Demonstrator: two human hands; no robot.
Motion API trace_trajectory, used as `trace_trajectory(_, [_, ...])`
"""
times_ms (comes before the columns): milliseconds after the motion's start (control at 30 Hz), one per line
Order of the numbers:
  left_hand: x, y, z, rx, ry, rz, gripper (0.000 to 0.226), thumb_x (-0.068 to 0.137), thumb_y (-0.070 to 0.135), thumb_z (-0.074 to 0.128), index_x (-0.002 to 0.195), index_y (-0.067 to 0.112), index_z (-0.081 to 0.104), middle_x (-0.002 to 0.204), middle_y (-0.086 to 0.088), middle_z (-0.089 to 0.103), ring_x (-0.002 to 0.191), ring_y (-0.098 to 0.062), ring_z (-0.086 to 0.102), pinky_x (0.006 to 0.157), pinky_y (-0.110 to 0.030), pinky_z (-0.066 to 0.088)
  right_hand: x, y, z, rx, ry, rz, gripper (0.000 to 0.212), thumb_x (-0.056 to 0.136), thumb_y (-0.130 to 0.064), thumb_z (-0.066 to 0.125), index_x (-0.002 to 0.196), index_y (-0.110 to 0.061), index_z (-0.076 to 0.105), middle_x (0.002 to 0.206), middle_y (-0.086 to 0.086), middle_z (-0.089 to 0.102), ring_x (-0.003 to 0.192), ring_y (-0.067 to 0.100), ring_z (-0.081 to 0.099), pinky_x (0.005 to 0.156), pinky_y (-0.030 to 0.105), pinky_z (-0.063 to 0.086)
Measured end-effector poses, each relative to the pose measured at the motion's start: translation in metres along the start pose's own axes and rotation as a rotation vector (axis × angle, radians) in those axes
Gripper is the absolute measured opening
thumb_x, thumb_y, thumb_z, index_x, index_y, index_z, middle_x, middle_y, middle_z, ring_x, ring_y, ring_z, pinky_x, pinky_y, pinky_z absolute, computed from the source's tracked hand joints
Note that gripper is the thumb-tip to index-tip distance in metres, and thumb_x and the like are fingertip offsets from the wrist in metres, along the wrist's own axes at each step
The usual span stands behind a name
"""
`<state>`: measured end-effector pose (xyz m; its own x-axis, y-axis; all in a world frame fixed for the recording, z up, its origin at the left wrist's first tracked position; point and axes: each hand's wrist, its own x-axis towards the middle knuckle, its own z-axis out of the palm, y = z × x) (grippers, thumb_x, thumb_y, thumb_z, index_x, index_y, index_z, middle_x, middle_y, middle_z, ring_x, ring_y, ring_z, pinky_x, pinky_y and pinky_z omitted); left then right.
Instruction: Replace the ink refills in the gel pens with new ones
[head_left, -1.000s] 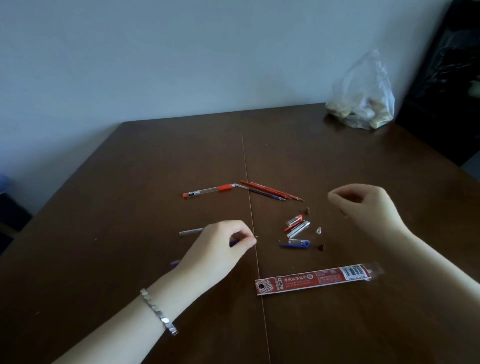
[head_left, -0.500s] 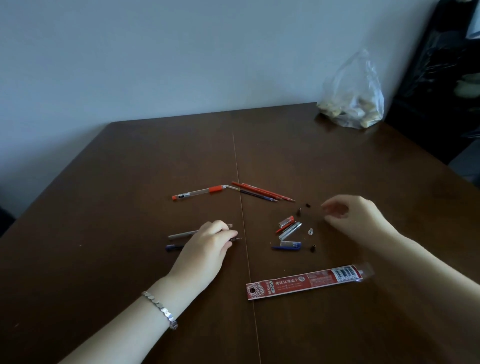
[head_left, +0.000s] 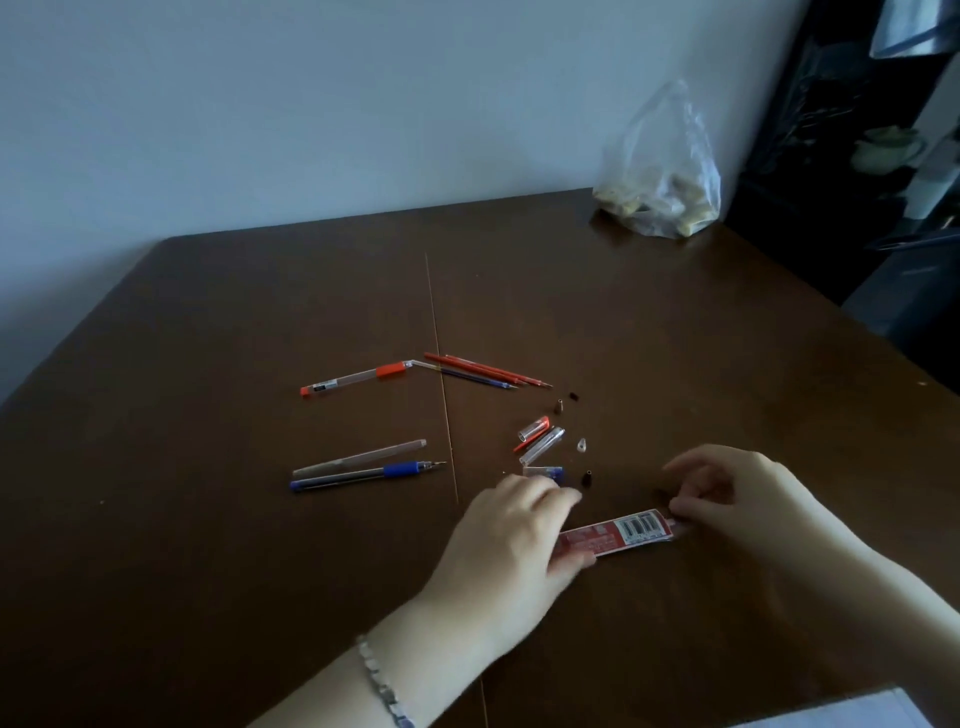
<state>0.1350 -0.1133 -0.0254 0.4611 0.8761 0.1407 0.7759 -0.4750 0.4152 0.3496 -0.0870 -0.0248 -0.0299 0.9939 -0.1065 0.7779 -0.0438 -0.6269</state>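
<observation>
A red refill packet (head_left: 621, 535) lies on the brown table (head_left: 208, 545) near me. My left hand (head_left: 511, 540) covers and grips its left end; my right hand (head_left: 737, 504) pinches its right end. A blue-grip pen (head_left: 363, 475) and a clear barrel (head_left: 358, 458) lie side by side at left. A red-grip pen barrel (head_left: 353, 379) lies farther back, next to several loose red and blue refills (head_left: 485, 374). Pen caps (head_left: 540, 439) and small tips (head_left: 582, 444) are scattered just beyond my hands.
A clear plastic bag (head_left: 660, 176) with pale items sits at the table's far right corner. Dark furniture (head_left: 857, 156) stands to the right. A seam (head_left: 439, 353) runs down the table's middle. A white sheet corner (head_left: 852, 714) shows at bottom right.
My left hand let go of the blue-grip pen at left and moved right onto the packet. My right hand came down to the packet's right end.
</observation>
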Motion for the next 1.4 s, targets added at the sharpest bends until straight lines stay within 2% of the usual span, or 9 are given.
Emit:
trace_trajectory(167, [0.004, -0.002, 0.012, 0.006, -0.078, -0.019, 0.046, 0.087, 0.031, 0.054, 0.130, 0.022, 0.039, 0.126, 0.001, 0.049, 0.118, -0.014, 0.038, 0.099, -0.029, 0.033, -0.011, -0.004, 0.004, 0.117, 0.061, 0.016, 0.030, 0.072, -0.012, 0.072, 0.076, -0.039, 0.059, 0.073, -0.005, 0.066, 0.073, 0.012, 0.065, 0.057, 0.021, 0.042])
trace_trajectory(433, [-0.005, -0.003, -0.011, -0.298, 0.091, -0.054, 0.032, 0.081, 0.036, 0.061, 0.111, 0.025, 0.053, 0.107, 0.011, 0.049, 0.097, -0.001, 0.049, 0.082, -0.012, 0.044, -0.033, -0.056, -0.012, 0.559, 0.126, -0.223, 0.016, 0.072, 0.004, 0.068, 0.073, -0.012, 0.066, 0.070, 0.009, 0.071, 0.059, 0.005, 0.067, 0.047, 0.010, 0.047])
trace_trajectory(533, [-0.013, -0.007, -0.027, -0.343, 0.151, -0.038, 0.021, 0.082, 0.039, 0.056, 0.099, 0.027, 0.058, 0.095, 0.017, 0.058, 0.090, 0.000, 0.056, 0.070, -0.008, 0.045, -0.035, -0.069, -0.014, 0.488, 0.163, -0.347, 0.023, 0.071, 0.003, 0.069, 0.067, -0.020, 0.069, 0.081, 0.000, 0.067, 0.069, 0.006, 0.065, 0.057, 0.009, 0.049])
trace_trajectory(633, [-0.022, -0.011, -0.036, -0.400, 0.114, -0.046, 0.024, 0.076, 0.051, 0.044, 0.095, 0.040, 0.053, 0.089, 0.026, 0.055, 0.092, 0.004, 0.055, 0.069, -0.007, 0.045, -0.034, -0.076, -0.007, 0.302, 0.153, -0.414, 0.026, 0.073, -0.001, 0.068, 0.070, -0.027, 0.070, 0.085, -0.011, 0.062, 0.085, 0.003, 0.061, 0.066, 0.006, 0.047])
trace_trajectory(900, [-0.035, -0.019, -0.047, -0.535, 0.025, -0.172, 0.018, 0.071, 0.048, 0.046, 0.089, 0.048, 0.048, 0.087, 0.026, 0.056, 0.090, 0.012, 0.053, 0.065, -0.005, 0.044, -0.030, -0.086, 0.009, 0.203, 0.004, -0.387, 0.036, 0.077, -0.013, 0.067, 0.067, -0.047, 0.060, 0.093, -0.024, 0.058, 0.088, -0.005, 0.058, 0.070, 0.006, 0.047])
trace_trajectory(1033, [-0.033, -0.021, -0.050, -0.563, 0.022, -0.153, 0.025, 0.075, 0.044, 0.049, 0.099, 0.043, 0.054, 0.086, 0.023, 0.058, 0.084, 0.009, 0.055, 0.063, -0.005, 0.043, -0.028, -0.087, 0.012, 0.268, -0.057, -0.393, 0.021, 0.074, -0.012, 0.071, 0.077, -0.034, 0.071, 0.094, -0.017, 0.064, 0.084, -0.001, 0.062, 0.071, 0.008, 0.048])
trace_trajectory(1167, [-0.028, -0.023, -0.055, -0.524, 0.016, -0.112, 0.026, 0.082, 0.026, 0.057, 0.108, 0.029, 0.061, 0.080, 0.019, 0.060, 0.077, 0.009, 0.055, 0.064, -0.005, 0.041, -0.025, -0.085, 0.013, 0.312, -0.019, -0.375, 0.013, 0.073, -0.017, 0.072, 0.079, -0.029, 0.073, 0.101, -0.024, 0.060, 0.083, 0.000, 0.062, 0.068, 0.007, 0.046])
trace_trajectory(1267, [-0.028, -0.023, -0.054, -0.573, 0.008, -0.132, 0.028, 0.077, 0.036, 0.054, 0.105, 0.039, 0.057, 0.083, 0.021, 0.063, 0.075, 0.007, 0.057, 0.061, -0.008, 0.044, -0.024, -0.084, 0.014, 0.404, -0.025, -0.353, 0.012, 0.072, -0.016, 0.073, 0.074, -0.027, 0.073, 0.098, -0.020, 0.064, 0.081, 0.001, 0.064, 0.068, 0.009, 0.048])
trace_trajectory(1400, [-0.027, -0.024, -0.055, -0.679, -0.088, -0.184, 0.024, 0.075, 0.041, 0.053, 0.098, 0.038, 0.059, 0.063, 0.023, 0.063, 0.052, 0.000, 0.053, 0.051, -0.011, 0.043, -0.026, -0.081, 0.016, 0.498, -0.029, -0.363, 0.008, 0.072, -0.017, 0.074, 0.070, -0.024, 0.073, 0.094, -0.013, 0.066, 0.082, 0.008, 0.064, 0.070, 0.018, 0.052])
